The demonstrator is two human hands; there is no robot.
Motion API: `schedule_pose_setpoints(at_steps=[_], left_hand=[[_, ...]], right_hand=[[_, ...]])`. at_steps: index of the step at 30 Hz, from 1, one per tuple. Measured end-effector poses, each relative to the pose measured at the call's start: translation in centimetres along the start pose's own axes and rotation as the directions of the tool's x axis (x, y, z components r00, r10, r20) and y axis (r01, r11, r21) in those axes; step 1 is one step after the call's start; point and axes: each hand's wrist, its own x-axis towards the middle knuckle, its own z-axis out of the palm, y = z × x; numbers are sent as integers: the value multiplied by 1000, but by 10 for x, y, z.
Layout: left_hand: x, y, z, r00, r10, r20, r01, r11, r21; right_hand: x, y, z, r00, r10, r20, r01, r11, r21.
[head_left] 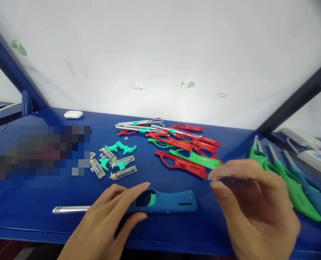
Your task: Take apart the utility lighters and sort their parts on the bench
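Note:
A blue long-necked gas lighter (174, 202) lies on its side near the front of the table, its silver tube pointing left. My left hand (110, 220) is closed around its middle, thumb below and fingers above, next to the green trigger (152, 199). Past the lighter's right end, my right hand (255, 206) is raised, thumb and index finger pinched together. A thin dark line runs from the fingertips towards the handle's end; what it is, I cannot make out.
Red handle halves (180, 165), green handle halves (201, 159) and metal tubes with wires (139, 128) lie behind. Clear fuel tanks (124, 172) and green triggers (126, 147) are at left centre. Several lighters (295, 187) lie at right. A white case (73, 114) sits back left.

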Motion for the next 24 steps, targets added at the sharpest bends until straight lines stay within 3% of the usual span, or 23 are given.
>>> schedule_pose_setpoints(at_steps=[6,10,15,20,24], left_hand=[[1,1,0,1000,24,4,-24,1000,-6],[0,1,0,1000,8,29,-8,1000,16],[1,1,-1,999,36,24,-37,999,4],[3,2,-1,998,52,21,-52,999,0],[3,2,-1,999,50,17,-50,998,24]], right_hand=[[-2,-2,2,999,18,47,-18,1000,2],[2,-3,3,993,-109,-39,110,994,19],[2,-4,6,997,-43,-70,40,998,-44],[5,-4,7,980,-130,-149,133,991,13],[3,-2,5,991,-36,-132,27,997,-71]])
